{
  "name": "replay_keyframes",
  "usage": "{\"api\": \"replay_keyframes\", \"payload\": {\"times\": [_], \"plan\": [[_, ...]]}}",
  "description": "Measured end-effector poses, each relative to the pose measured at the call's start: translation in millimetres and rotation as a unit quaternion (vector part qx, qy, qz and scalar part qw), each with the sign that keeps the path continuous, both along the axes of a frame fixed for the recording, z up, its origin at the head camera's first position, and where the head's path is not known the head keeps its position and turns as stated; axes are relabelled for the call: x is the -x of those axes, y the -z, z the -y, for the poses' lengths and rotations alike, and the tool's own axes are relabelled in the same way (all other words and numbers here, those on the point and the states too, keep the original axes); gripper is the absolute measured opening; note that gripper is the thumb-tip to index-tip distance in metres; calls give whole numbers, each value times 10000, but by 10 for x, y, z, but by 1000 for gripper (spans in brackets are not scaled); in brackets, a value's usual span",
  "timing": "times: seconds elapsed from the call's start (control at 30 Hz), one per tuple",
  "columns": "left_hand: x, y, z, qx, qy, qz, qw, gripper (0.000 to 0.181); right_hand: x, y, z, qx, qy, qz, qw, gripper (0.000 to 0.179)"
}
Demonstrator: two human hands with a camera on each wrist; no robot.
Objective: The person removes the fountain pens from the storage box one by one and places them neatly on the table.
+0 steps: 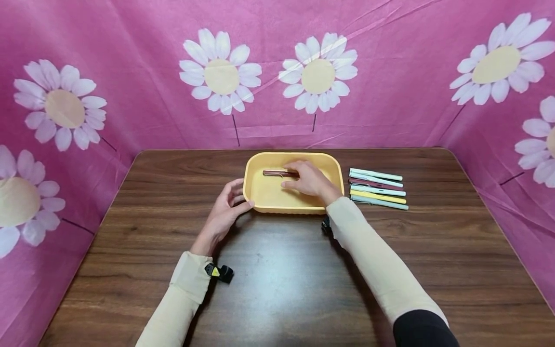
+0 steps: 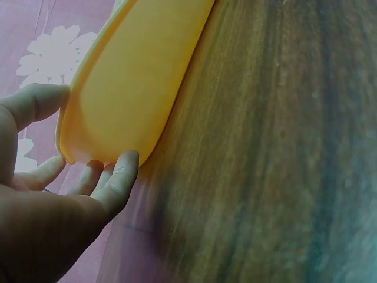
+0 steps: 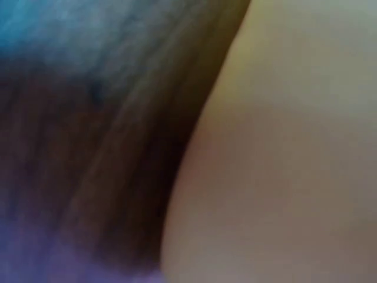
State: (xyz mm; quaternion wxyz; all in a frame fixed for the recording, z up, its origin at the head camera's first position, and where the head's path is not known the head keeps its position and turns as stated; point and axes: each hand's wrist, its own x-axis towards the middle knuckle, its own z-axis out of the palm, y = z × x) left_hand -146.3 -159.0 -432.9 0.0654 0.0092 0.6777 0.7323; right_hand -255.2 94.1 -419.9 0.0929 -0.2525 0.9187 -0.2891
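Observation:
A yellow tray (image 1: 290, 209) with raised walls stands toward the table's far side. My left hand (image 1: 225, 209) holds its left front corner from outside, thumb at the rim and fingers spread along the end wall. In the left wrist view, the left hand (image 2: 65, 194) has its fingertips against the tray wall (image 2: 129, 82). Inside the tray lies a dark red pen (image 1: 273, 173), its clip showing at the left. Over the pen's right end reaches my right hand (image 1: 310, 180), thumb and forefinger apart on either side, covering that end. The right wrist view is blurred.
Right of the tray, several pens lie side by side: pale green, dark red, a yellow pen (image 1: 377, 195) and a grey-green pen (image 1: 381, 202) among them. The brown wooden table (image 1: 173, 193) is bordered by a pink flowered cloth (image 1: 269, 130).

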Motion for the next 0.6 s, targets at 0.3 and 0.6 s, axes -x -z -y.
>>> {"api": "replay_keyframes", "payload": {"times": [0.3, 0.6], "plan": [[6, -6, -7, 1, 33, -29, 10000, 70, 57, 50, 47, -20, -43, -142, 9999, 48], [-4, -5, 1, 31, 30, 2, 10000, 70, 58, 83, 70, 60, 140, 190, 9997, 19]]}}
